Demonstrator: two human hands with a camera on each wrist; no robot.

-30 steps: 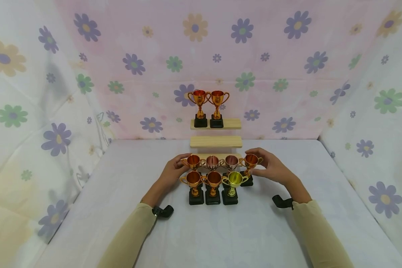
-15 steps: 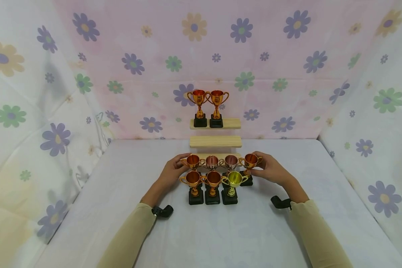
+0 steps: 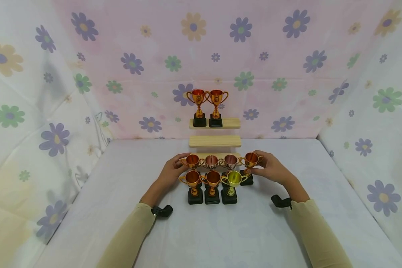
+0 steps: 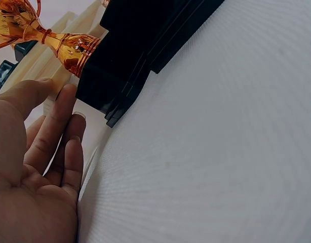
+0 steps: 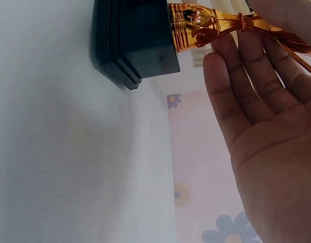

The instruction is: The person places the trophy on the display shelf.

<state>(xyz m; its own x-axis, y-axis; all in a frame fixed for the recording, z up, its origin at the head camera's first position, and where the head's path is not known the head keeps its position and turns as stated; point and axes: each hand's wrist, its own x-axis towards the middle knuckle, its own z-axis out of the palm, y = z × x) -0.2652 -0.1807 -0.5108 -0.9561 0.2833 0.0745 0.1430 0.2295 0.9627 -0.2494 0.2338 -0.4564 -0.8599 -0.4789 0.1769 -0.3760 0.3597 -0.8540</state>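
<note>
In the head view small trophy cups on black bases stand in two rows on the table. My right hand (image 3: 273,168) grips the orange-gold trophy (image 3: 251,160) at the right end of the back row, thumb in front of its stem and fingers behind. In the right wrist view its black base (image 5: 145,40) is close to the white cloth. My left hand (image 3: 170,172) is beside the orange-gold trophy (image 3: 192,161) at the row's left end; in the left wrist view its loosely extended fingers (image 4: 44,142) are right at the corner of a black base (image 4: 120,61).
Two pinkish trophies, one of them a pink cup (image 3: 211,162), stand between the hands. In front are two orange-gold cups and a yellow-gold trophy (image 3: 233,178). Behind rise wooden steps (image 3: 215,141), with two orange-gold trophies (image 3: 198,98) on the top one. Flowered cloth walls surround the table.
The right hand's fingers have shifted slightly around the right-end trophy. The left hand and the other trophies keep their places; the view itself drifts very slightly.
</note>
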